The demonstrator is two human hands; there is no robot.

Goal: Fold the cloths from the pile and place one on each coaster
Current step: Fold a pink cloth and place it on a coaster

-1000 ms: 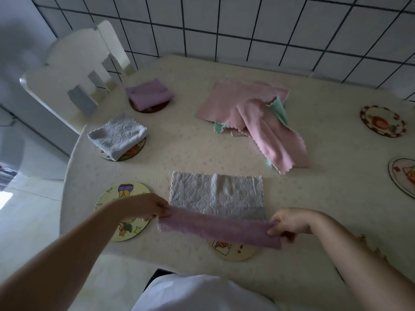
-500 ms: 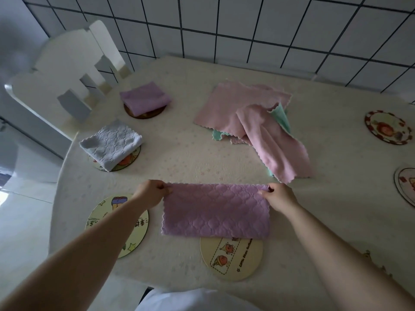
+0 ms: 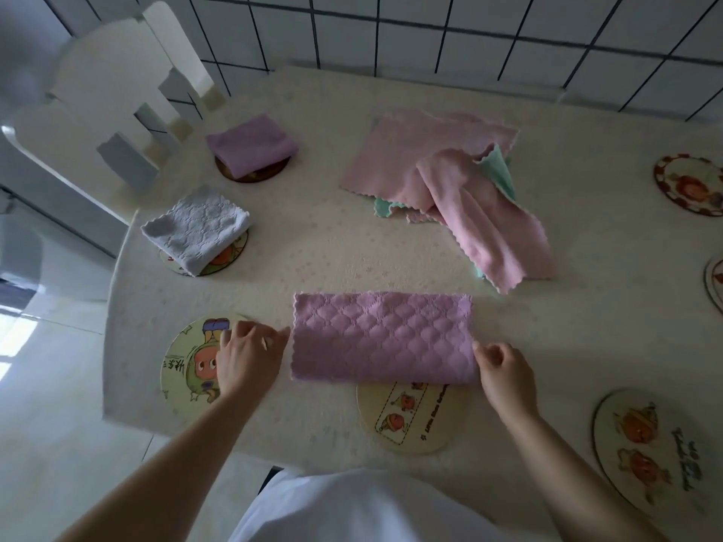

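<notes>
Fingers of the left hand [image 3: 248, 356] lay loose beside the purple cloth's [image 3: 381, 338] left end, holding nothing. Curled fingers of the right hand [image 3: 504, 371] touched its right end; whether they pinched it, I could not tell. It lay folded, long side left to right, between both hands, its near edge over a coaster [image 3: 410, 418].

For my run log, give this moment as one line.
purple cloth folded once | left hand beside it | right hand at edge | two coasters covered

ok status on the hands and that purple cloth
Left hand open beside the purple cloth, right hand at its right edge. Cloth folded in half, overlapping the near coaster. Nothing in the way.
</notes>
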